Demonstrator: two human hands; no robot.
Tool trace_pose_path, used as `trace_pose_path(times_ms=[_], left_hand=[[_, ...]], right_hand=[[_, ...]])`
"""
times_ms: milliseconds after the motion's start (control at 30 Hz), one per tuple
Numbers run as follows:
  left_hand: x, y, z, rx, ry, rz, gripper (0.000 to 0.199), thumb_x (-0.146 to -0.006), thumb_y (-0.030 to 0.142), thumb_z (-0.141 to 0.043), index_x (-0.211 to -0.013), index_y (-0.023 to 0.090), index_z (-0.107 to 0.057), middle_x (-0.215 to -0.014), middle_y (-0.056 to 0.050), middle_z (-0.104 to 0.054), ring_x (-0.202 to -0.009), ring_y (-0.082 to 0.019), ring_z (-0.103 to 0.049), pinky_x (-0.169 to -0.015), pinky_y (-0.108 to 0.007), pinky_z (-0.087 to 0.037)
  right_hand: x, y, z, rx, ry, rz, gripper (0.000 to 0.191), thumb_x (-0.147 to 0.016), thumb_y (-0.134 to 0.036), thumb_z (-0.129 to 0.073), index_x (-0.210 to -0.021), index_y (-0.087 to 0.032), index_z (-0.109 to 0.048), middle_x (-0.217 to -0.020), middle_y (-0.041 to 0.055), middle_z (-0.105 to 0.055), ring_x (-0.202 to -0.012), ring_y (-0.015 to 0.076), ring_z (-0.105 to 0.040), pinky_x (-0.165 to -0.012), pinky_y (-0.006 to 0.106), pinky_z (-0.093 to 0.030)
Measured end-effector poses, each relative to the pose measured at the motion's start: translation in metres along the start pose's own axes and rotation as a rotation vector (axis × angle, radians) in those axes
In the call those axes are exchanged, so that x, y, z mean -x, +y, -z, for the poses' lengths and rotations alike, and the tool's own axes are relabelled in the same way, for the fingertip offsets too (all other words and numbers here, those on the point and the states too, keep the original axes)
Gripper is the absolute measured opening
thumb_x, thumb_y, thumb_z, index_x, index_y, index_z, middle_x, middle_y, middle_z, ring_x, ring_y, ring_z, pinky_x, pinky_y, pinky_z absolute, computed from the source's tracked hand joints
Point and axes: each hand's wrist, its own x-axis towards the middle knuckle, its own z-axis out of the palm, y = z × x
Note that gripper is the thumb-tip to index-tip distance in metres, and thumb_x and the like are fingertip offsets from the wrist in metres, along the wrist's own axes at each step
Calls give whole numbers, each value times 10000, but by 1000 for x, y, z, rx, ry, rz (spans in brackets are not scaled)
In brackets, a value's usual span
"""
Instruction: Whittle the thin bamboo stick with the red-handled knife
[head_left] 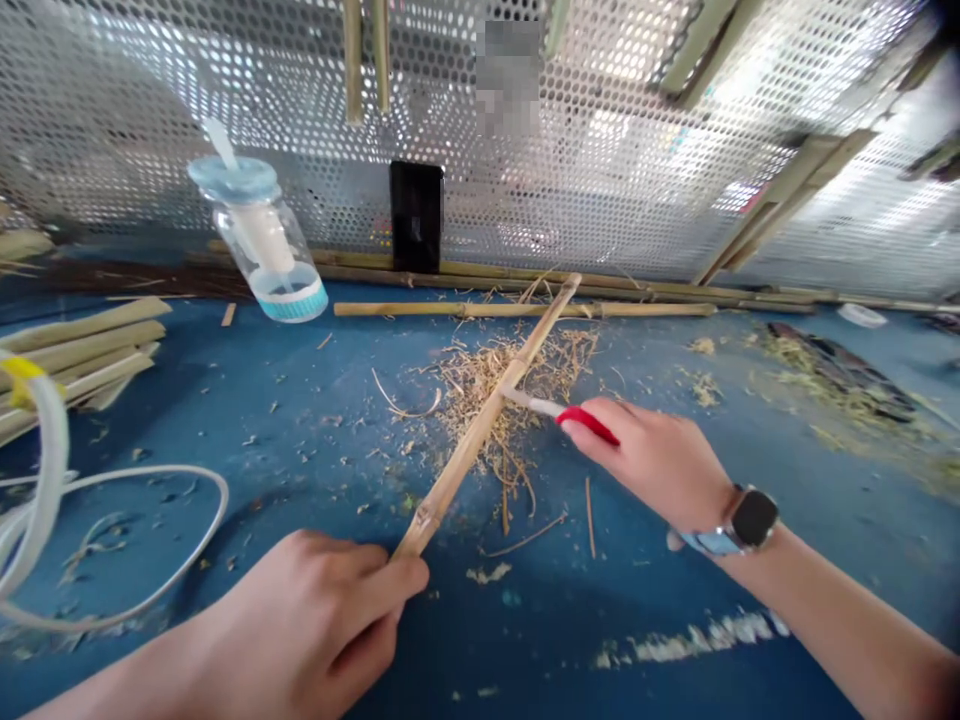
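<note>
A pale bamboo stick (459,463) slants from the lower middle up to the back, its far end over the canes at the rear. My left hand (322,620) is closed round its near end. My right hand (652,455), with a watch on the wrist, grips a knife (589,422) by its red handle. The knife's light blade touches the right side of the stick near its middle. Under the stick lies a heap of thin shavings (480,375) on the blue table (300,440).
A clear bottle with a blue lid (289,260) and a black phone (417,215) stand at the back. Bamboo strips (97,345) and a white tube (217,480) lie at left. A long cane (405,310) crosses behind. A perforated metal screen (600,170) rises at the rear.
</note>
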Motion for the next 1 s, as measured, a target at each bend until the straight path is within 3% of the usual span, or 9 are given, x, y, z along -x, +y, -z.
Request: trace_pose_path(times_ms=[133, 300, 433, 600, 733, 800, 900, 1000], left_hand=[[-2, -2, -2, 20, -21, 1, 255, -957, 159, -387, -981, 266, -618, -720, 40, -675, -537, -132, -623, -501, -290, -374], [-2, -2, -1, 14, -12, -1, 286, -965, 159, -376, -989, 274, -637, -726, 49, -670, -561, -135, -644, -520, -298, -397], [-2, -2, -1, -7, -15, -14, 276, -966, 161, -380, -984, 280, -629, -714, 58, -659, -539, -133, -633, -503, -298, -392], [-2, -4, -4, -22, 67, -31, 295, -1000, 162, -366, -1082, 270, -628, -772, 63, -688, -600, -116, -679, -554, -267, -434], [-3, -3, -3, -33, 72, -44, 307, -976, 151, -379, -1027, 268, -657, -723, 65, -667, -536, -106, -652, -501, -261, -409], [-4, -3, -2, -30, 94, -48, 303, -978, 151, -382, -1015, 262, -661, -715, 62, -667, -535, -104, -653, -506, -251, -419], [-3, -3, -3, -29, 145, -62, 279, -997, 158, -392, -1044, 255, -650, -734, 63, -688, -561, -105, -679, -528, -244, -442], [-2, -5, -7, -43, 190, -91, 295, -992, 156, -405, -1145, 254, -637, -755, 78, -716, -558, -97, -695, -516, -238, -458]], right_hand=[[4, -12, 2, -70, -50, 164, 541, -1074, -550, -358, -872, -188, -705, -665, 17, -669, -507, 103, -552, -466, 246, -337], [0, -5, -1, 19, -76, -56, 666, -1070, -620, -225, -876, -195, -700, -657, 39, -678, -461, 109, -496, -432, 265, -253], [-3, -3, -7, -123, -122, 91, 623, -1073, -610, -267, -878, -200, -693, -673, 21, -677, -487, 102, -534, -456, 255, -297], [-4, 0, -6, -41, -86, -55, 673, -1061, -651, -223, -862, -190, -671, -643, 19, -658, -451, 101, -490, -434, 260, -257], [-2, -7, -6, -108, -119, 129, 606, -1074, -605, -286, -866, -188, -674, -673, 15, -664, -517, 96, -539, -476, 246, -314], [-3, -4, -8, -84, -97, 116, 607, -1072, -607, -292, -869, -183, -677, -666, 14, -659, -500, 95, -526, -461, 247, -296], [-5, 1, -10, 1, -29, -14, 624, -1070, -614, -281, -859, -174, -669, -649, 14, -654, -443, 91, -471, -424, 257, -233], [-2, -7, -9, -42, -23, 90, 581, -1076, -587, -315, -838, -179, -654, -643, -1, -642, -467, 90, -496, -443, 251, -269]])
